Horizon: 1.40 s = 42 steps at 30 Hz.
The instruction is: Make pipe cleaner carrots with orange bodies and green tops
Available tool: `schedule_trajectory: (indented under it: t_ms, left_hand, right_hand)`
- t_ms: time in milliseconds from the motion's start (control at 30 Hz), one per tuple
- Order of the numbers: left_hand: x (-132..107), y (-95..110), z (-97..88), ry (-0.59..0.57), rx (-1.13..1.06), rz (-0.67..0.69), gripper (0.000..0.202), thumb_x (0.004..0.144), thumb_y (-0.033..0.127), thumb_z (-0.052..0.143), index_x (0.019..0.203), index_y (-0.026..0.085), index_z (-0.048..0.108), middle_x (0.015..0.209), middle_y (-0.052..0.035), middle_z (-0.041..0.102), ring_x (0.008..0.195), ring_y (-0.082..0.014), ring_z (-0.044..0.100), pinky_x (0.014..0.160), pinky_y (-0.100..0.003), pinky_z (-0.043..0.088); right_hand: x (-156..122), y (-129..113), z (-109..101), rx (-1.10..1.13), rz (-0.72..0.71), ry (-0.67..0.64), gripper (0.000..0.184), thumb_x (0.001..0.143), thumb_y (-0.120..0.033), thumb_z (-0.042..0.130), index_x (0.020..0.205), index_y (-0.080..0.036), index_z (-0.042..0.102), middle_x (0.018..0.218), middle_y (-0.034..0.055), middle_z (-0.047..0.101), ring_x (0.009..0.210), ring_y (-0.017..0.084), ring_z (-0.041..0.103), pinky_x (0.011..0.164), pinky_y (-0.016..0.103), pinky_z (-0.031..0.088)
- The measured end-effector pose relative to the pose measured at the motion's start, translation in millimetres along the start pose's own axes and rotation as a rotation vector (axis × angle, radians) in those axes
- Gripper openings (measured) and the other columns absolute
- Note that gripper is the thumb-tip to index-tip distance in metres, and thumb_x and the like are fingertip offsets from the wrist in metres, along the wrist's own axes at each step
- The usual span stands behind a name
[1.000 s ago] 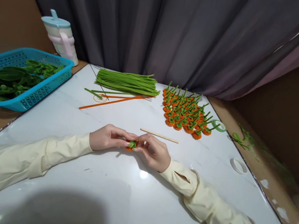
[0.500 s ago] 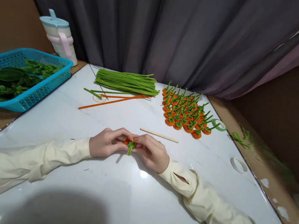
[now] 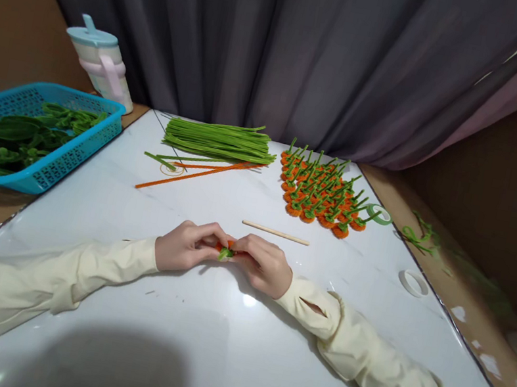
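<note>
My left hand (image 3: 186, 246) and my right hand (image 3: 263, 263) meet at the middle of the white table (image 3: 192, 342). Both pinch one small orange and green pipe-cleaner piece (image 3: 226, 252) between their fingertips; most of it is hidden by the fingers. A thin wooden stick (image 3: 275, 232) lies just beyond my right hand. Farther back sit a cluster of finished orange pieces with green stems (image 3: 323, 195), a bundle of green pipe cleaners (image 3: 220, 141) and a long orange pipe cleaner (image 3: 194, 176).
A blue basket (image 3: 64, 162) with green pipe-cleaner shapes stands at the left, a lidded jug (image 3: 101, 62) behind it. A green tape roll (image 3: 381, 216) and a white tape roll (image 3: 413, 283) lie at the right. Dark curtains hang behind the table.
The green stem, which stuck down between my fingers half a second ago, is now folded in close to the orange part. Both hands stayed in place.
</note>
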<state>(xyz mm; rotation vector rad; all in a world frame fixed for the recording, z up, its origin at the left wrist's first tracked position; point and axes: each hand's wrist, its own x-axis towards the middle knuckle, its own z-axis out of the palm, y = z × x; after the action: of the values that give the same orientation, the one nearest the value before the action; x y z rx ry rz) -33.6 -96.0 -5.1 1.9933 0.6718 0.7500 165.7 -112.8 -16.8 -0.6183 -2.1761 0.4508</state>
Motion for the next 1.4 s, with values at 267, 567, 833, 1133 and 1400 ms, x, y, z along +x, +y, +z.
schedule_trajectory:
  t_ms: [267,567,833,1133,1400]
  left_hand:
    - [1.9,-5.7,-1.5,0.020,-0.167,-0.173,0.018,0.076,0.024,0.059,0.090,0.014,0.054,0.080,-0.0042,0.069,0.072,-0.0139,0.065,0.065,-0.023,0.052]
    - [6.6,-6.2,-1.6,0.101,-0.365,-0.255,0.026,0.067,0.022,0.070,0.086,0.013,0.055,0.101,-0.0098,0.066,0.091,-0.0202,0.063,0.078,-0.033,0.054]
    - [-1.0,-8.1,-0.4,0.209,0.113,0.133,0.021,0.079,0.021,0.059,0.099,0.013,0.061,0.105,-0.0112,0.066,0.089,-0.0172,0.065,0.078,-0.027,0.056]
    - [-1.6,-11.1,-1.4,0.218,0.436,0.430,0.028,0.084,0.015,0.052,0.110,0.017,0.060,0.112,-0.0146,0.062,0.095,-0.0185,0.062,0.081,-0.033,0.053]
    - [-3.9,-17.5,-2.8,0.191,0.487,0.460,0.028,0.085,0.012,0.046,0.109,0.017,0.060,0.107,-0.0128,0.065,0.096,-0.0190,0.062,0.081,-0.033,0.053]
  right_hand:
    - [1.3,2.8,-3.5,0.165,0.134,0.010,0.013,0.083,-0.016,0.050,0.096,-0.017,0.052,0.081,0.0059,0.059,0.069,0.013,0.056,0.058,0.023,0.048]
    - [4.7,4.2,-6.5,0.355,0.417,0.086,0.008,0.075,-0.021,0.057,0.080,-0.016,0.053,0.075,0.0035,0.055,0.063,0.012,0.051,0.047,0.021,0.044]
    - [6.7,-2.9,-3.0,0.619,0.705,-0.025,0.025,0.076,-0.038,0.059,0.076,-0.013,0.057,0.052,-0.0032,0.050,0.038,0.006,0.042,0.034,0.017,0.036]
    - [7.9,-2.6,2.3,0.811,0.805,-0.017,0.032,0.072,-0.042,0.063,0.074,-0.012,0.055,0.049,-0.0044,0.051,0.031,0.005,0.042,0.027,0.017,0.038]
    - [7.9,-7.7,2.9,0.676,0.725,0.004,0.024,0.079,-0.037,0.056,0.076,-0.013,0.055,0.056,-0.0019,0.054,0.032,0.006,0.044,0.029,0.018,0.036]
